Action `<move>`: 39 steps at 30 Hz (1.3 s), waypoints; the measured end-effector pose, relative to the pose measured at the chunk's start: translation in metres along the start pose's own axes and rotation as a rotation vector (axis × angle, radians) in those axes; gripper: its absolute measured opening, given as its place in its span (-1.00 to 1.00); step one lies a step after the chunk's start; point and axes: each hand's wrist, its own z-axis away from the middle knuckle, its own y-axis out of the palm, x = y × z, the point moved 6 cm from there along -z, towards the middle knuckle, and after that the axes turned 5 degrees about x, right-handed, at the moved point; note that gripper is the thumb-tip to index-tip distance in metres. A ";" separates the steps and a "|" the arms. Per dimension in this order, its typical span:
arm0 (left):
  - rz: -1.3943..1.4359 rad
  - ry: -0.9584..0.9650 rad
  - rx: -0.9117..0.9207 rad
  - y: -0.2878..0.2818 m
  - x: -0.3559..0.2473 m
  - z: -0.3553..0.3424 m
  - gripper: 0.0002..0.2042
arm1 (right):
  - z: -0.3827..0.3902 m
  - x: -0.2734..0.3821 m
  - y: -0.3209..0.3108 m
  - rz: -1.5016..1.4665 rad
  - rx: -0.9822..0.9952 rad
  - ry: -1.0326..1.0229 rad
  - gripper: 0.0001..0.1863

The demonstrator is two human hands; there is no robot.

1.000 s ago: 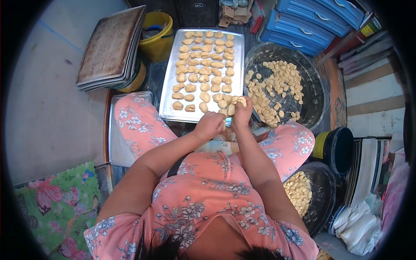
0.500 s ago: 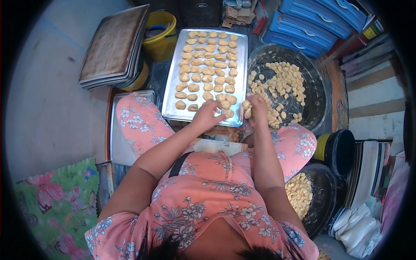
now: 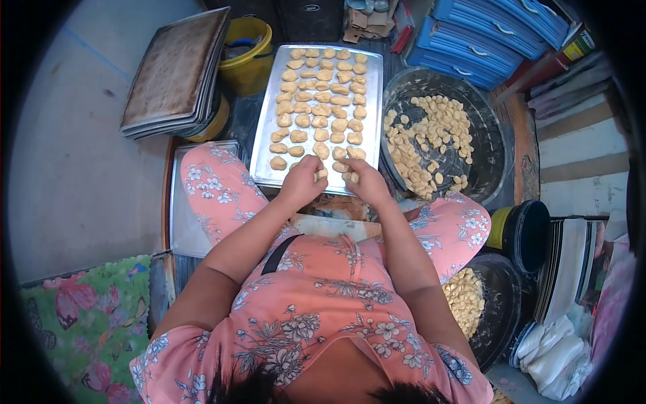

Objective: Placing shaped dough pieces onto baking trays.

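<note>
A silver baking tray [image 3: 267,145] lies in front of me, covered with rows of lumpy dough pieces [image 3: 321,110]. Over its near edge both my hands are close together. My left hand [image 3: 303,182] is closed with a small dough piece [image 3: 322,174] showing at its fingertips. My right hand [image 3: 368,182] is curled around dough pieces [image 3: 350,177], with one poking out by the thumb; how many it holds is hidden. Right of the tray stands a round black basin [image 3: 486,151] with many flattened dough pieces [image 3: 444,128] inside.
Stacked browned baking trays [image 3: 176,74] lean at the left beside a yellow bucket [image 3: 247,57]. Blue drawers [image 3: 464,47] stand at the back right. By my right knee are a dark bucket [image 3: 528,236] and a second black basin [image 3: 501,316] with more dough. Another tray [image 3: 192,222] lies near my left knee.
My right hand has moved left from the basin's rim to the tray's near edge, still holding dough. My left hand has shifted slightly left and closed on a dough piece.
</note>
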 end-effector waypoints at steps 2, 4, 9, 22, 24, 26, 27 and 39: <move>0.020 -0.038 0.072 0.002 -0.003 -0.004 -0.77 | 0.000 0.002 0.002 -0.061 0.021 -0.003 -0.56; 0.042 -0.074 0.145 0.011 -0.006 -0.008 -0.76 | 0.003 0.002 0.000 -0.089 0.008 0.052 -0.57; -0.290 0.184 0.061 0.032 -0.016 -0.024 -0.81 | -0.002 -0.005 -0.015 -0.217 -0.119 0.027 -0.71; -0.144 0.005 -0.041 -0.008 0.001 -0.020 -0.77 | 0.001 -0.008 -0.018 -0.103 -0.204 -0.020 -0.79; -0.146 -0.014 -0.086 -0.021 0.009 -0.029 -0.75 | 0.000 -0.004 -0.016 -0.114 -0.181 -0.075 -0.79; -0.230 -0.051 -0.014 -0.030 0.012 -0.037 -0.75 | -0.002 0.002 -0.018 -0.105 -0.228 -0.054 -0.76; -0.252 -0.018 0.010 -0.029 0.012 -0.042 -0.76 | -0.004 0.005 -0.018 -0.105 -0.225 -0.057 -0.76; -0.506 0.093 0.080 -0.018 0.015 -0.050 -0.88 | -0.026 0.032 -0.008 0.189 -0.265 -0.105 -0.80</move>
